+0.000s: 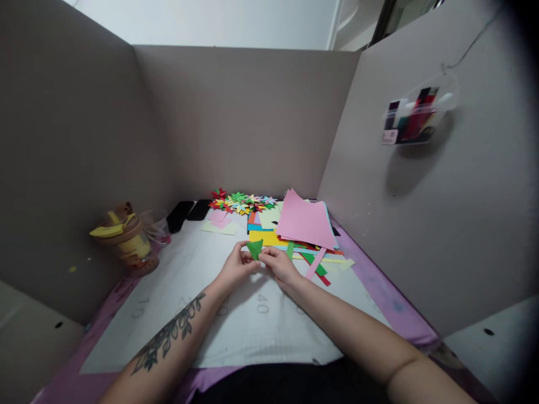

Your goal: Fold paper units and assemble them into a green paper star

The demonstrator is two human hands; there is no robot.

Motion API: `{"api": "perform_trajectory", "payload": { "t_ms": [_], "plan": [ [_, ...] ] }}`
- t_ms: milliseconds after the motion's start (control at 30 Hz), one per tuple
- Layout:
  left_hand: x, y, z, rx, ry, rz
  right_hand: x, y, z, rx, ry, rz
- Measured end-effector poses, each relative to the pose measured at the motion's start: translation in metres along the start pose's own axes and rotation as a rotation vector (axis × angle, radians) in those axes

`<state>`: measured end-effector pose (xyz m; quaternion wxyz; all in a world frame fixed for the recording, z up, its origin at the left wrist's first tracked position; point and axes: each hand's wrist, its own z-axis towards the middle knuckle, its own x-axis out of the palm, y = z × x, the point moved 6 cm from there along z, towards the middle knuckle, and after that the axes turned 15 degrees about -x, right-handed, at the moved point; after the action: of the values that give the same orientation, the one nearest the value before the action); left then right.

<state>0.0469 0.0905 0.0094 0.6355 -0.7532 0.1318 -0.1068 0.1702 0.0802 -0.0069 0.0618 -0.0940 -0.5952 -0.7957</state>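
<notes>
A small piece of green folded paper (pixel 255 248), roughly triangular with its point downward, is held up above the white mat. My left hand (pixel 239 264) pinches it along its left and lower side, fingers curled behind it. The fingertips of my right hand (pixel 280 265) are closed on its lower right edge. Both hands are nearly touching each other below the paper. Just beyond and to the right lie coloured paper strips (pixel 316 264) in green, red and pink.
Folded paper stars (pixel 240 201) lie in a cluster at the back. Pink sheets (pixel 301 224) top a paper stack at right. A terracotta pot (pixel 130 241), a clear plastic cup (pixel 156 227) and dark phone-like slabs (pixel 181 216) stand left. A clear container (pixel 415 120) hangs on the right panel.
</notes>
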Motion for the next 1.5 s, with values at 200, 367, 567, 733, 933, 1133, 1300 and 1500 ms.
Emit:
{"api": "perform_trajectory", "payload": {
  "t_ms": [200,367,567,733,933,1133,1300,1500],
  "plan": [
    [-0.004,0.001,-0.003,0.052,-0.111,0.113,0.005,-0.004,-0.004,0.017,-0.002,0.082],
    [-0.004,0.001,-0.002,0.065,-0.115,0.178,0.004,-0.003,-0.004,-0.007,-0.027,0.032],
    [-0.008,-0.009,-0.006,0.148,-0.17,0.182,0.005,-0.007,-0.001,0.022,-0.039,0.12],
    [-0.009,-0.021,-0.016,0.292,-0.191,0.328,0.001,-0.001,0.001,-0.087,-0.042,0.068],
    [-0.005,-0.026,-0.021,0.386,-0.177,0.385,0.001,0.001,0.0,-0.111,-0.039,0.071],
    [-0.006,-0.03,-0.025,0.403,-0.217,0.394,0.004,0.002,-0.002,-0.076,-0.025,0.084],
    [-0.004,-0.036,-0.029,0.467,-0.193,0.388,0.003,-0.001,-0.003,-0.008,-0.075,0.132],
    [-0.003,-0.035,-0.028,0.48,-0.192,0.421,0.005,-0.003,-0.003,0.01,-0.059,0.183]
  ]
}}
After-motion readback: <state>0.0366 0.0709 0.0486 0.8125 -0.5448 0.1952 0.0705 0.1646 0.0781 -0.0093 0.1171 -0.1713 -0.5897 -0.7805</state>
